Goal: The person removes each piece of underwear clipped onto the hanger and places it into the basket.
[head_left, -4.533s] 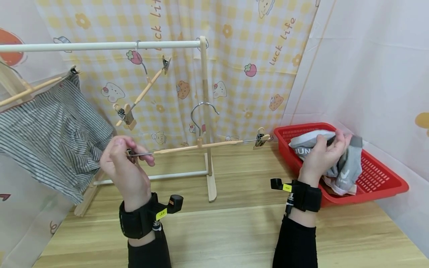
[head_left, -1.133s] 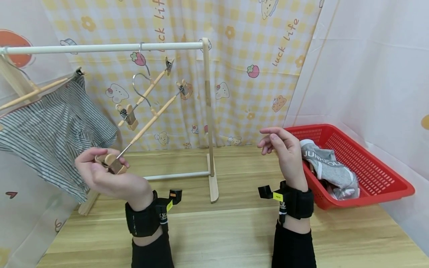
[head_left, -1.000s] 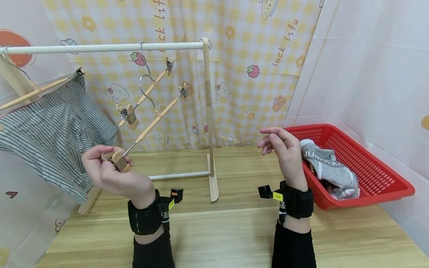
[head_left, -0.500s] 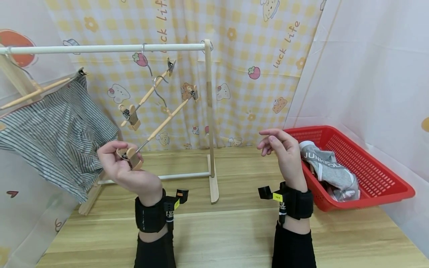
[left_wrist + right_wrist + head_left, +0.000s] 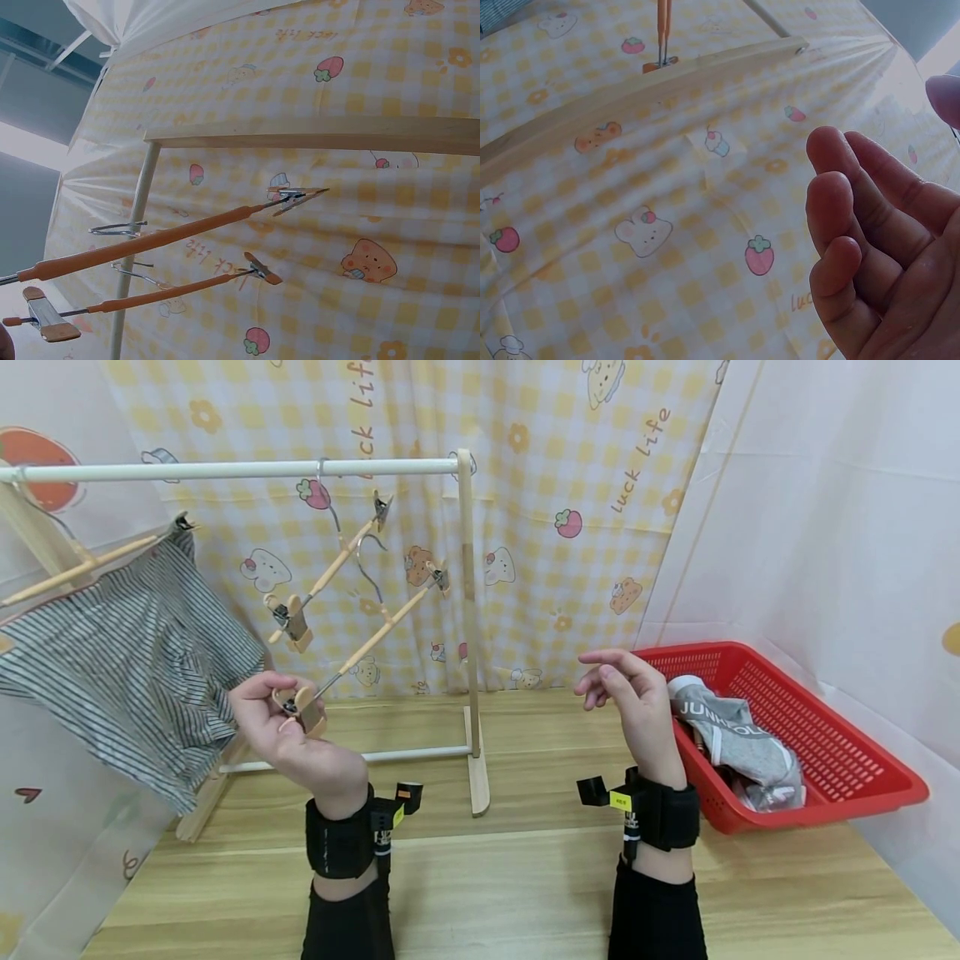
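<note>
My left hand [image 5: 288, 697] pinches the lower clip end of a wooden clip hanger [image 5: 375, 631], which slants up to the right in front of the rack. Its metal hook [image 5: 367, 560] is free of the white rail [image 5: 225, 468]. In the left wrist view the held hanger [image 5: 150, 241] is the thicker bar. My right hand [image 5: 600, 681] hovers over the table with loosely curled fingers [image 5: 855, 247], holding nothing. It is just left of the red basket [image 5: 862, 760], where a grey garment [image 5: 738, 735] lies.
A second clip hanger [image 5: 330, 568] hangs tilted on the rail. A striped garment [image 5: 112, 652] hangs from a hanger at the left. The rack's wooden post [image 5: 468, 610] stands on the wooden table [image 5: 525, 877]. Patterned curtains close off the back and sides.
My right hand let go of the grey garment and rose out of the basket. My left hand tilted the hanger up, then moved right and slightly up with it.
</note>
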Motion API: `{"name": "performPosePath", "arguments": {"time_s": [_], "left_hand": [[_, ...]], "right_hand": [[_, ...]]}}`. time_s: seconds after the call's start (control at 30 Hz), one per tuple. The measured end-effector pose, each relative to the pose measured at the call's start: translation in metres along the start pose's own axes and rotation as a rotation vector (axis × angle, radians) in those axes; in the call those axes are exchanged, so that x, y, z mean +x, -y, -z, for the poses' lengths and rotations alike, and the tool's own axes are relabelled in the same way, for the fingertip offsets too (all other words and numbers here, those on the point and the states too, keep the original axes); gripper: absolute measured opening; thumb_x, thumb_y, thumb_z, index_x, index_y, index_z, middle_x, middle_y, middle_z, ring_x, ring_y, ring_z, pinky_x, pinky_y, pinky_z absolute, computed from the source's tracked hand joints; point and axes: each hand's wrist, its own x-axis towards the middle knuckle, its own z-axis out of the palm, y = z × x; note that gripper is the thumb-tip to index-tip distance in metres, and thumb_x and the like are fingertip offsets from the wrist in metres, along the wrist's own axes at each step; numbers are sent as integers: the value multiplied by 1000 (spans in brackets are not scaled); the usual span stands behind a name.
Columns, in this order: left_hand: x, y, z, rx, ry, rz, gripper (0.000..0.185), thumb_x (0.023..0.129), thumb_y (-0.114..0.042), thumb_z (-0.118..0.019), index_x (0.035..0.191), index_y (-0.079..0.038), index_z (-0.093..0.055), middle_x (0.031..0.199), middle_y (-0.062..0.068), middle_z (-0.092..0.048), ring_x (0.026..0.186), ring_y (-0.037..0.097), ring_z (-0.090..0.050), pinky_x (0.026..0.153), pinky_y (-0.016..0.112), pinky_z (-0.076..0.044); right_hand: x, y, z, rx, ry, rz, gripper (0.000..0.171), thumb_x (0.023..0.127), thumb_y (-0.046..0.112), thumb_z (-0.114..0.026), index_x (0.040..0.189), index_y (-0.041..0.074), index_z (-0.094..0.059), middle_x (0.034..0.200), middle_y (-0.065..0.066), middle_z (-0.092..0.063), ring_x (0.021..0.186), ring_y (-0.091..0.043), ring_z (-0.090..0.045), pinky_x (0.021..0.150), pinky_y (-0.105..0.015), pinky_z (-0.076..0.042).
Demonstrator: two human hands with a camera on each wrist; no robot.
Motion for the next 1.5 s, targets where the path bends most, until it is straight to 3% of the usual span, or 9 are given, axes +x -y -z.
{"name": "performPosePath", "arguments": {"time_s": [0.1,0.27,0.47,0.6,0.9,1.07,1.27,1.37,1.5], "left_hand": [[0,1,0,42,31,0,29,79,-3,-24,89,-4,-51,73,6,-42,57,11,-36,53,18,-28],[0,6,2,71,116,-57,28,79,-10,-28,94,-3,-51,79,5,-44,61,12,-40,55,18,-31],[0,8,1,100,147,-86,30,81,-5,-28,99,0,-52,75,2,-46,60,10,-39,55,17,-33],[-2,6,1,160,149,-108,35,83,-3,-28,104,2,-56,83,0,-51,65,10,-41,59,18,-36],[-4,2,-1,203,173,-94,29,91,-2,-29,108,1,-52,100,4,-50,69,12,-42,66,22,-36],[-3,2,-1,250,222,-82,26,96,-1,-29,113,1,-49,94,-1,-50,74,14,-45,70,24,-38],[-3,6,-2,304,263,-159,30,98,9,-32,117,5,-55,94,4,-58,75,16,-49,72,23,-44],[-4,9,-3,297,247,-200,28,99,10,-37,116,8,-59,101,8,-63,74,18,-52,73,22,-46],[-7,12,-4,294,197,-265,21,102,-1,-48,112,10,-64,102,12,-66,74,23,-59,74,23,-50]], "right_hand": [[0,-1,0,-2,-4,-5,28,102,10,-48,111,-14,-62,77,-14,-67,60,-21,-60,61,-26,-53],[1,-2,0,-2,-2,-7,26,102,10,-49,111,-8,-65,77,-14,-67,60,-20,-59,61,-26,-53],[1,-2,1,-4,-2,-12,26,102,9,-48,111,-10,-64,77,-14,-67,60,-21,-59,61,-27,-53],[1,-2,0,-16,-10,-27,28,101,9,-48,111,-13,-63,77,-14,-67,60,-21,-59,61,-27,-53],[1,-2,0,-26,-10,-35,29,101,9,-49,112,-14,-62,77,-14,-67,60,-21,-59,61,-27,-53],[1,-3,1,-27,-9,-37,29,101,10,-49,112,-13,-63,77,-14,-67,60,-22,-59,61,-27,-53],[1,-4,1,-25,-8,-38,26,101,10,-49,111,-8,-66,77,-14,-67,60,-22,-59,61,-27,-53],[2,-5,1,-24,-8,-38,25,101,10,-49,110,-5,-67,77,-14,-67,60,-22,-59,62,-27,-53],[2,-5,2,-23,-9,-38,25,101,10,-49,110,-5,-67,77,-14,-67,61,-22,-59,61,-28,-53]]}}
